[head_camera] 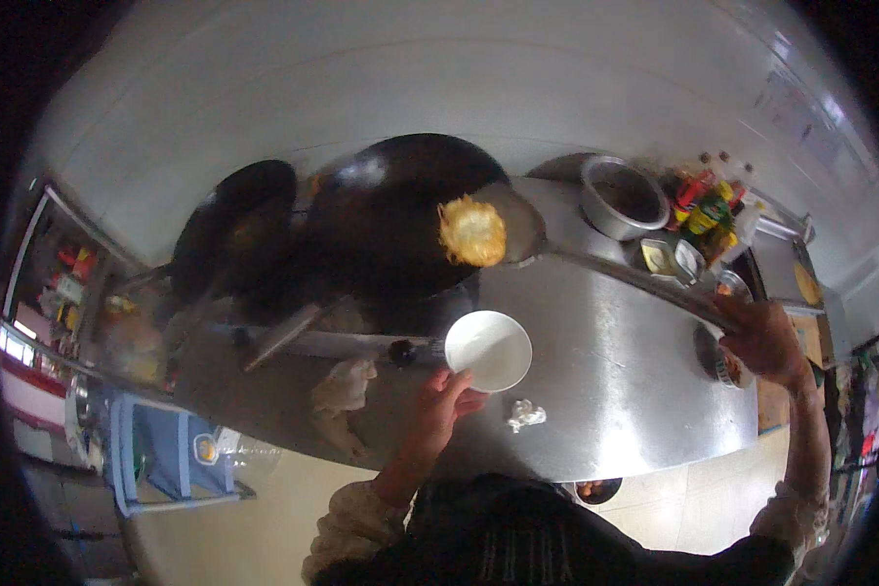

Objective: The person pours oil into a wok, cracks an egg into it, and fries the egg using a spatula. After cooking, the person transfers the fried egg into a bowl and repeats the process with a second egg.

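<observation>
My left hand (446,399) holds an empty white bowl (489,351) by its near rim, above the steel counter. With my right hand (765,340) I grip the long handle of a metal ladle or skimmer (523,223); its head is at the right edge of a large dark wok (403,212). A golden, crisp-edged fried egg (473,231) lies on that head, partly over its left edge, farther from me than the bowl. A crumpled white tissue (526,414) rests on the counter just right of the bowl.
A second wok (238,227) stands at the left. Cloths (342,388) lie on the stove's front. Beyond the ladle handle are a metal pot (624,198), sauce bottles (706,209) and small containers (659,258). A blue stool (172,454) stands on the floor, lower left.
</observation>
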The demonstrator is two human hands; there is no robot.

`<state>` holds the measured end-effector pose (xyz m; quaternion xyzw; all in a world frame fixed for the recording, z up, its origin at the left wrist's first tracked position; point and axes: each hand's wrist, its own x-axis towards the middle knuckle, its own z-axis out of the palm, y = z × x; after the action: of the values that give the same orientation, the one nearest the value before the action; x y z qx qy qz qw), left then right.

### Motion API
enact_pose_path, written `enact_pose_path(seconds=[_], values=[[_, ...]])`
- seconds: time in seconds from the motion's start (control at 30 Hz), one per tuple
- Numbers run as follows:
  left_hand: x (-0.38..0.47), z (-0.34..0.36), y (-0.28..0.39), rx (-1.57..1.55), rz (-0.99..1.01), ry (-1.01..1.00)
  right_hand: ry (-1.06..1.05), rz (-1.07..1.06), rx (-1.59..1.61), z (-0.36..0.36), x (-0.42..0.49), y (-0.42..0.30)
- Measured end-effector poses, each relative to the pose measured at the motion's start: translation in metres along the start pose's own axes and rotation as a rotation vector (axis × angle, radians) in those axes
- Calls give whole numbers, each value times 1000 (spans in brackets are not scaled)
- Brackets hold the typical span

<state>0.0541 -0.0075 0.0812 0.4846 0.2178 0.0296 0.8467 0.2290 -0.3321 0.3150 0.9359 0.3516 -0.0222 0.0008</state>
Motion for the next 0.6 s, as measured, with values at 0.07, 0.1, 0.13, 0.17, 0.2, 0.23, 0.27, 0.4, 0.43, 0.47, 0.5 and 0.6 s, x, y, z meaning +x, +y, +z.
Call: enact_pose_path(seconds=[0.07, 0.1, 0.13, 0.17, 0.2, 0.23, 0.27, 0.4, 0.43, 0.47, 0.5, 0.6], values=[[20, 14, -19, -2, -16, -45, -8, 44, 76, 6, -35, 11], [31, 21, -30, -9, -35, -44, -41, 112, 96, 9, -51, 16], [41, 28, -40, -7, -65, -33, -3, 84, 104, 13, -67, 22], [50, 33, -48, -34, -71, -48, -5, 28, -12, 17, -77, 27], [59, 38, -55, -54, -88, -53, -32, 46, -118, 24, -87, 31], [66, 43, -61, -66, -99, -54, -49, 53, -214, 32, -95, 33], [74, 48, -67, -50, -116, -51, -70, 87, -195, 41, -100, 35], [88, 62, -84, -34, -93, -105, -85, 107, -347, 71, -113, 39], [91, 64, -88, -36, -90, -95, -49, 108, -398, 77, -113, 41], [94, 65, -92, -39, -88, -83, 23, 80, -435, 82, -113, 45], [96, 66, -96, -38, -93, -63, 92, 53, -474, 86, -112, 48], [107, 63, -108, -78, -89, -63, 245, 38, -510, 96, -108, 61]])
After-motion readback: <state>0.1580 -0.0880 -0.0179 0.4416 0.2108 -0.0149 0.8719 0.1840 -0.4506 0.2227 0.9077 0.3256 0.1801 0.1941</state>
